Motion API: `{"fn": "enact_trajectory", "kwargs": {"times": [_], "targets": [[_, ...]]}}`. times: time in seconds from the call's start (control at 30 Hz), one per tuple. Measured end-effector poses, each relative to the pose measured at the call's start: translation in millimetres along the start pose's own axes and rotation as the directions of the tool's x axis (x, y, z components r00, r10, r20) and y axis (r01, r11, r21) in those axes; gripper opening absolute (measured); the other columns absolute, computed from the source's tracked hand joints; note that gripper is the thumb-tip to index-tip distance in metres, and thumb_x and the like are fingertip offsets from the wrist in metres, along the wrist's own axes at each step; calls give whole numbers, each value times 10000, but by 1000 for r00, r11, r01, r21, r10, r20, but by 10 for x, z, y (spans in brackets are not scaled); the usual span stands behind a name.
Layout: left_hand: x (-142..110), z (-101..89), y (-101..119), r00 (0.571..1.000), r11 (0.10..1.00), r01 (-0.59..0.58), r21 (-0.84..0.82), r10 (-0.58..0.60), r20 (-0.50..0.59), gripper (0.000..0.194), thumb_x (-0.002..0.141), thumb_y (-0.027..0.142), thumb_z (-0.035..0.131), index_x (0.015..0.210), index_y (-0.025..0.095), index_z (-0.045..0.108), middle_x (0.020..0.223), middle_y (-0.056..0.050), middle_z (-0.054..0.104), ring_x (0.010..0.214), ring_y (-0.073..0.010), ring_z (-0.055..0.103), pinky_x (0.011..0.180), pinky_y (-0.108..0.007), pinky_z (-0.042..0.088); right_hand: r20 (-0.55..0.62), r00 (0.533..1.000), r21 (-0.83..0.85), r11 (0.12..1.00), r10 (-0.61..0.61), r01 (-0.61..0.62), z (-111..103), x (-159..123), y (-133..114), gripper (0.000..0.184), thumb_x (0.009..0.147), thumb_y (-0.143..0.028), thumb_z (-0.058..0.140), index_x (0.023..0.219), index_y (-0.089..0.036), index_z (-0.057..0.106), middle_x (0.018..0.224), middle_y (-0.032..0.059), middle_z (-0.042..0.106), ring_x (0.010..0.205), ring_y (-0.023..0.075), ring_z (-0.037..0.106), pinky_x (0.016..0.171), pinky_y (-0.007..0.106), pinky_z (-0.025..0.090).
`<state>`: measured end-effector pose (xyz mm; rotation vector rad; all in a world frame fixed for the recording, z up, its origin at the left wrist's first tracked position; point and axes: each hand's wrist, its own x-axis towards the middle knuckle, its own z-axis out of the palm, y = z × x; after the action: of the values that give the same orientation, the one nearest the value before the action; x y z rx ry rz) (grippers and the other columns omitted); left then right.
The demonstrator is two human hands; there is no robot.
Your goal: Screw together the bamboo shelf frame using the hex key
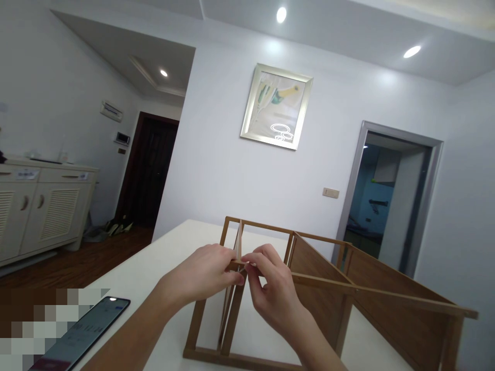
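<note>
A wooden frame rack [325,288] with thin rails and brown panels stands on the white table [154,273]. My left hand [204,273] and my right hand [270,288] meet at the near top corner of the frame. Both pinch a thin upright wooden slat [239,242] and the rail joint beneath it. The fingers of both hands are closed around that joint. What exactly sits between the fingertips is hidden.
A smartphone [83,330] with a lit screen lies on the table at lower left. A white sideboard [42,206] stands along the left wall, a dark door [149,170] behind it. A framed picture [276,105] hangs ahead; an open doorway [386,201] is at right.
</note>
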<state>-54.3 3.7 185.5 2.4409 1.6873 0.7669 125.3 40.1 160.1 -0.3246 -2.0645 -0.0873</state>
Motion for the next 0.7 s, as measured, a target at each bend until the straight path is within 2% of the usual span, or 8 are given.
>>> {"fn": "enact_trajectory", "kwargs": {"times": [0.27, 0.47, 0.7], "targets": [[5, 2, -4, 1000, 1000, 14, -25, -14, -1, 223, 827, 370, 547, 698, 219, 647, 666, -2, 646, 631, -174, 580, 563, -281, 313, -34, 990, 167, 977, 137, -129, 22, 12, 25, 199, 894, -80, 519, 946, -209, 661, 880, 36, 616, 738, 133, 606, 610, 238, 528], [19, 7, -1, 999, 999, 45, -2, -45, -13, 222, 825, 374, 565, 690, 216, 644, 686, -15, 674, 644, -184, 600, 562, -280, 315, -42, 970, 244, 944, 240, -223, 26, 43, 82, 153, 843, -91, 580, 863, -204, 681, 808, 18, 647, 723, 137, 614, 611, 239, 509], [18, 18, -12, 998, 999, 52, -10, -53, -32, 210, 798, 381, 574, 667, 222, 613, 674, -8, 666, 631, -180, 581, 561, -277, 308, -2, 974, 194, 956, 226, -221, -36, 52, 111, 129, 820, -85, 631, 832, -205, 676, 782, 10, 659, 711, 138, 618, 628, 249, 523]]}}
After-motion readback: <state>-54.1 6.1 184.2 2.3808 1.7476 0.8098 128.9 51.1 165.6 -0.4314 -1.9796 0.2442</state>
